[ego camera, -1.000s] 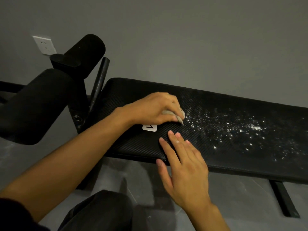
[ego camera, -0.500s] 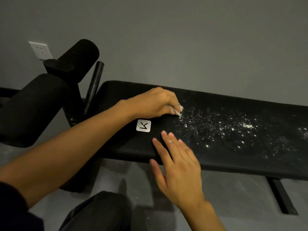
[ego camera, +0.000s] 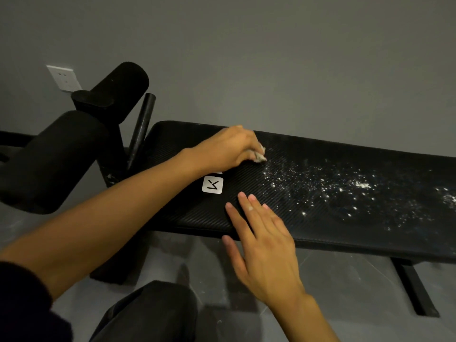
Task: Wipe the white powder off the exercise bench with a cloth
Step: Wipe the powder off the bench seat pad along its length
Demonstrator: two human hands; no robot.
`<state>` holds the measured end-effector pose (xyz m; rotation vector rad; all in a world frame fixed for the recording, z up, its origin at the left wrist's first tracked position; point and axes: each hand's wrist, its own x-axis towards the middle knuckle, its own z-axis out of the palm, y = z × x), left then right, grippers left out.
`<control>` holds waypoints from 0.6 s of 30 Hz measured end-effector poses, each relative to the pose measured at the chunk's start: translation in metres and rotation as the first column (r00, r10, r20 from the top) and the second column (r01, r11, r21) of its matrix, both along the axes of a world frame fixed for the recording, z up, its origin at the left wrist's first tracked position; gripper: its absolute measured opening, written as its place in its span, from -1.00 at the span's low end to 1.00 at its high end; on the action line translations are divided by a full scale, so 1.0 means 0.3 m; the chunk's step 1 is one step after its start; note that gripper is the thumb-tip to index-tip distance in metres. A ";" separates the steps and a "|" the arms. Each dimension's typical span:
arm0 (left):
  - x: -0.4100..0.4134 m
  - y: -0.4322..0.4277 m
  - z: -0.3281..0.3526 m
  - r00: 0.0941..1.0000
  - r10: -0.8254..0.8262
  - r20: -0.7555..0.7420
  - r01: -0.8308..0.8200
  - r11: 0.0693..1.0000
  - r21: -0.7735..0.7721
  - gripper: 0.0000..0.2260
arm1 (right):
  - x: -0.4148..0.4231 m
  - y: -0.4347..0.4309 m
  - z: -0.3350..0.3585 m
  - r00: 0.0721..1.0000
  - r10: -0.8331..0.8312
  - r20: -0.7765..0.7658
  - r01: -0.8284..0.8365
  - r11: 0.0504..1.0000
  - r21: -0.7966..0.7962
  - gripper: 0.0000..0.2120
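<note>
While the left hand (ego camera: 229,149) grips a small wadded cloth (ego camera: 259,155), fingers curled round it and pressing it to the exercise bench (ego camera: 345,239), the job reads as barely begun. White powder (ego camera: 345,191): scattered over the pad from just beyond the cloth outward, away from both hands, thickest well past the fingertips and running to the frame's edge. Pad beneath and behind the left hand: dark, no specks visible; whether wiped or never dusted cannot be told. Right hand (ego camera: 264,245): flat, fingers straight and slightly spread, holding nothing, laid on the pad's near edge just short of the powder, apparently steadying. Square white logo label (ego camera: 212,185): between the two hands, under the left wrist. Foam rollers (ego camera: 49,161) and a slanted black bar (ego camera: 143,124): behind the left forearm. Wall socket (ego camera: 64,78): beyond those. Bench foot (ego camera: 417,290): on the floor, outward of the right wrist. Obstructions: none between cloth and powder; the ribbed pad surface may trap fine grains, and loose powder could be pushed off onto the floor.
</note>
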<state>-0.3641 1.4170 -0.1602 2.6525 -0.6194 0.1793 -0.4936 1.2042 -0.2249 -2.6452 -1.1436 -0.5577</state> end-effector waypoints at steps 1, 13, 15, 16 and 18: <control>0.033 0.008 0.002 0.998 0.067 0.004 -0.067 0.998 -0.007 -0.79 | -0.001 0.001 0.000 1.000 -0.002 0.000 0.002 1.000 0.000 -0.50; 0.127 0.033 0.032 0.971 0.226 -0.079 -0.234 0.965 -0.117 -0.80 | -0.012 0.001 0.010 0.999 -0.011 -0.045 0.012 1.000 0.021 -0.51; 0.107 0.034 0.033 0.977 0.177 -0.118 -0.191 0.974 -0.118 -0.81 | -0.012 0.002 0.011 0.999 -0.008 -0.051 0.009 1.000 0.016 -0.51; 0.078 0.035 0.034 0.981 0.128 -0.142 -0.146 0.982 -0.118 -0.80 | -0.013 0.001 0.010 0.999 -0.008 -0.053 0.009 1.000 0.012 -0.50; 0.001 0.040 0.031 0.982 0.035 -0.184 -0.056 0.992 -0.114 -0.79 | -0.012 -0.001 0.009 0.998 -0.006 -0.055 0.007 1.000 0.007 -0.50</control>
